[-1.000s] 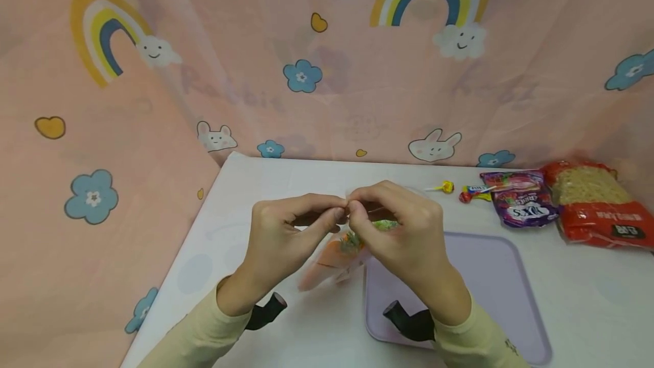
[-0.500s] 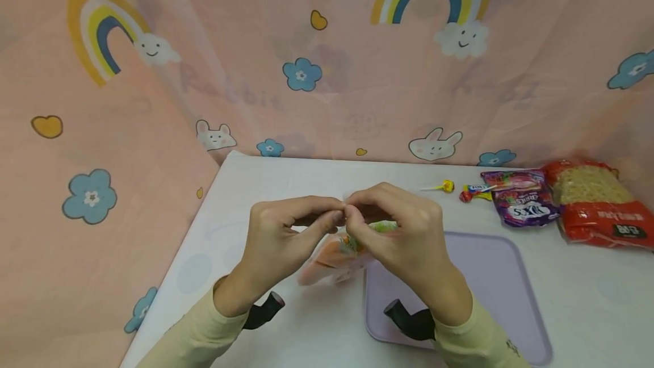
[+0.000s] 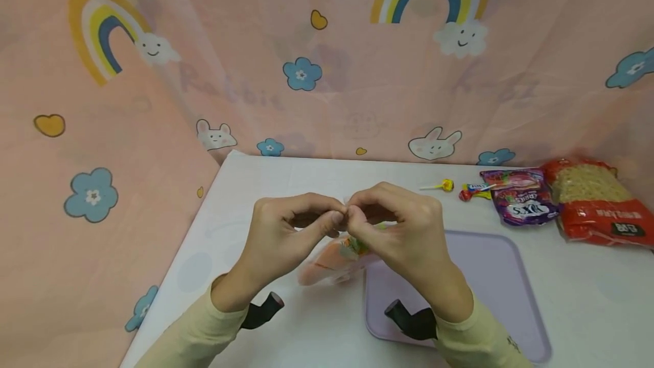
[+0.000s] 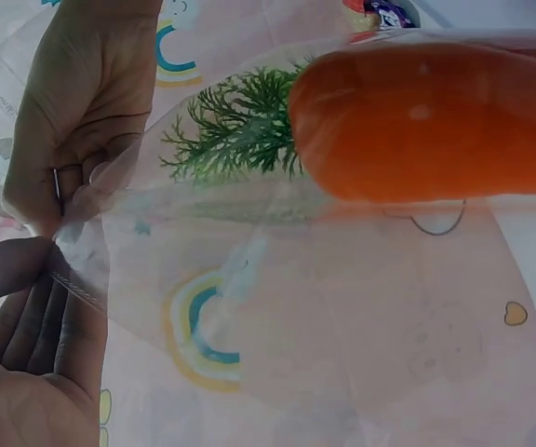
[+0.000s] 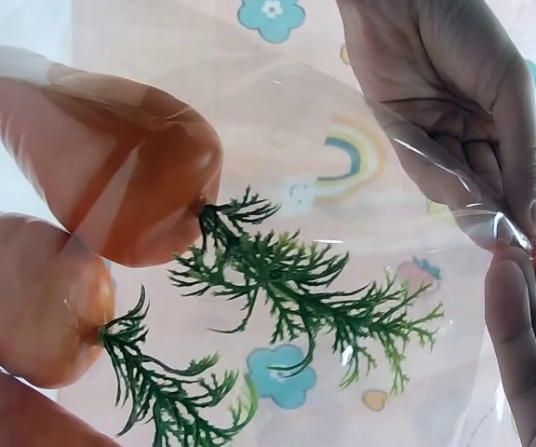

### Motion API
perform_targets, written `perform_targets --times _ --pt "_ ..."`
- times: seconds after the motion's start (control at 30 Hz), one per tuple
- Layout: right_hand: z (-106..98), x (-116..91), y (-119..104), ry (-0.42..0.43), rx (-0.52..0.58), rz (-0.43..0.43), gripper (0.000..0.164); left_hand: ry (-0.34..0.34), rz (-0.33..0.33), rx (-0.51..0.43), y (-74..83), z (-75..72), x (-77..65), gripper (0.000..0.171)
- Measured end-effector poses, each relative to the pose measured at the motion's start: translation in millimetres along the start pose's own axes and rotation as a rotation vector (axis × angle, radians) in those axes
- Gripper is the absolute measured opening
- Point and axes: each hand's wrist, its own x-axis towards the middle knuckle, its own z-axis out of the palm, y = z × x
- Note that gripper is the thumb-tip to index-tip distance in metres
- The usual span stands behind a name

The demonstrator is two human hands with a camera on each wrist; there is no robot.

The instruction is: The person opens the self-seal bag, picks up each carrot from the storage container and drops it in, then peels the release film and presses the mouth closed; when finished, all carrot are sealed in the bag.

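Note:
My left hand and right hand meet in the middle of the head view, thumbs and index fingers pinching the gathered top edge of a clear plastic bag. In the left wrist view the pinched film bunches up between the fingertips. Inside the bag are several orange carrots with feathery green tops, which look artificial. The bag hangs below and behind the hands, so the right hand hides part of it from the head view. One carrot shows large in the left wrist view.
A lilac tray lies under my right forearm. At the back right are a yellow lollipop, a red lollipop, a purple snack bag and a red noodle-like packet. A patterned pink cloth hangs behind the white table.
Both hands keep their pinch on the bag's top edge with only small finger shifts. Below them the carrot bag has turned and swung slightly, its lower end now a little higher.

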Motion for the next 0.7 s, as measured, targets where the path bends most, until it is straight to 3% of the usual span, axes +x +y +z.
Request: perform_targets --times 0.2,0.53,0.7 --pt "-1.0 1.3 -9.5 -0.007 0.089 0.044 0.011 -0.008 -0.113 -0.128 6.8 -1.6 -0.4 0.009" --pt "-1.0 1.9 -16.1 -0.011 0.096 0.046 0.008 -0.007 -0.143 -0.217 4.5 -1.8 -3.3 0.007" --pt "-0.5 0.7 -15.5 -0.010 0.067 0.020 0.007 -0.008 -0.166 -0.197 8.7 -1.3 -2.6 0.007"
